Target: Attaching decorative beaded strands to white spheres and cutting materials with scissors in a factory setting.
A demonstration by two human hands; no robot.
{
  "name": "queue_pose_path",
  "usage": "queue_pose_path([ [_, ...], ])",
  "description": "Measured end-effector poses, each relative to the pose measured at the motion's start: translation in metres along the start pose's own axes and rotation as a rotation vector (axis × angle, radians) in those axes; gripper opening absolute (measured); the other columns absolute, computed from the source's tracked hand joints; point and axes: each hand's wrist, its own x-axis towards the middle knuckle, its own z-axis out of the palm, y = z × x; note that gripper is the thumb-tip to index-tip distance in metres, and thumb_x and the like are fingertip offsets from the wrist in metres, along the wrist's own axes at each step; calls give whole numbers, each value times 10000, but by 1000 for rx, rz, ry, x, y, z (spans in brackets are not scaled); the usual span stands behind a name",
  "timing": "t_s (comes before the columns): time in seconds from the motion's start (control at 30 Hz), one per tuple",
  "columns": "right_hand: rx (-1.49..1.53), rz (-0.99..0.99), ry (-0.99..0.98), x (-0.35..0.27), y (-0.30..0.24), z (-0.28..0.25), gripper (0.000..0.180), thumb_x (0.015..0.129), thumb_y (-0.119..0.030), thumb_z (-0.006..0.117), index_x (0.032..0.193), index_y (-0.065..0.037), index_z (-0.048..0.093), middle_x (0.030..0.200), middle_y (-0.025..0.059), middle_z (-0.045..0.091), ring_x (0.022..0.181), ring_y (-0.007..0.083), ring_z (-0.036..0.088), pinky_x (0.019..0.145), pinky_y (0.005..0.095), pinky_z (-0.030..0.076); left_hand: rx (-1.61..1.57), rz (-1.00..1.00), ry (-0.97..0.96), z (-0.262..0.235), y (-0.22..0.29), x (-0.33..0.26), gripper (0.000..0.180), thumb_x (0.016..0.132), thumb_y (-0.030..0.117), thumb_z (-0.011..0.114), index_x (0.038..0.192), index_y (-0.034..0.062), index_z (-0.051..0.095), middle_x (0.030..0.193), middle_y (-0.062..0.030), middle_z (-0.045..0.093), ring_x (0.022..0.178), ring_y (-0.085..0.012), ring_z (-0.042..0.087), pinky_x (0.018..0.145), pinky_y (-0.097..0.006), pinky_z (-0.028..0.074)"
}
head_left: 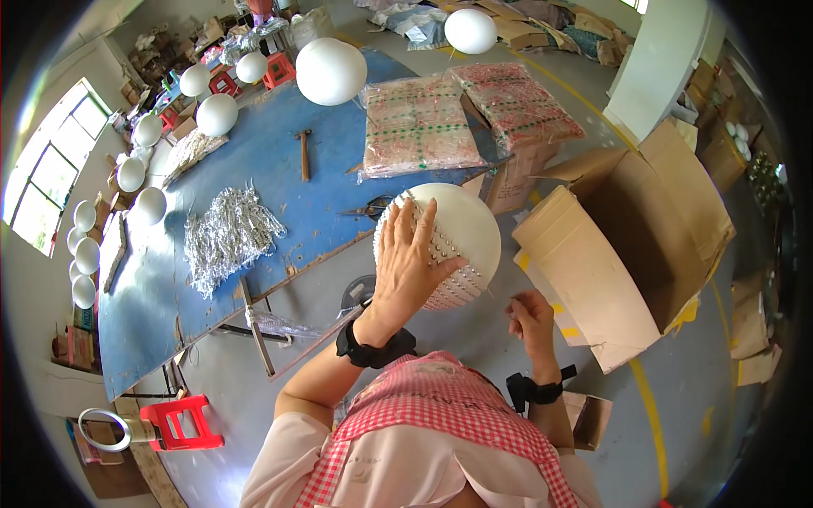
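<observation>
A large white ball (470, 222), partly covered with rows of small silver beads (445, 250), is in front of me by the table's near edge. My left hand (405, 254) lies on its beaded side, fingers spread and thumb stretched out to the right. What holds the ball up is hidden. Lower right of the ball, apart from it, my right hand (531, 317) is closed with its fingertips pinched together. Anything between those fingertips is too small to make out. Black bands circle both my wrists.
The blue table (254, 161) carries a hammer (304, 155), scissors (366, 208), silver bead strands (229, 233) and wrapped bundles (419, 127). An open cardboard box (593, 262) stands at right. Several white balls (330, 72) are along the far and left sides. A red stool (182, 423) is lower left.
</observation>
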Motion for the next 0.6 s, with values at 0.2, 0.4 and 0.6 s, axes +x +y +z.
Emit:
queue_pose_path([
  [0.2, -95, -169, -25, -7, 0, -4, 62, 861, -72, 634, 840, -14, 639, 702, 21, 624, 533, 33, 494, 470, 189, 356, 43, -25, -12, 5, 3, -3, 654, 808, 240, 698, 1368, 62, 413, 1382, -275, 358, 1247, -452, 371, 1032, -484, 330],
  [0.4, -117, -171, -220, -12, -10, -7, 79, 859, -79, 635, 826, -7, 644, 656, 21, 614, 545, 39, 510, 489, 177, 371, -8, 42, 17, 12, 7, -4, 608, 805, 188, 697, 1339, 45, 445, 1386, -281, 353, 1271, -448, 349, 1046, -484, 316],
  [0.6, -74, -29, -212, -6, -15, -8, 168, 890, -129, 601, 773, -11, 630, 615, 31, 614, 516, 64, 546, 473, 188, 393, -79, -29, -38, 14, 4, 0, 660, 764, 241, 740, 1328, 45, 458, 1384, -289, 355, 1308, -449, 304, 1069, -493, 282],
])
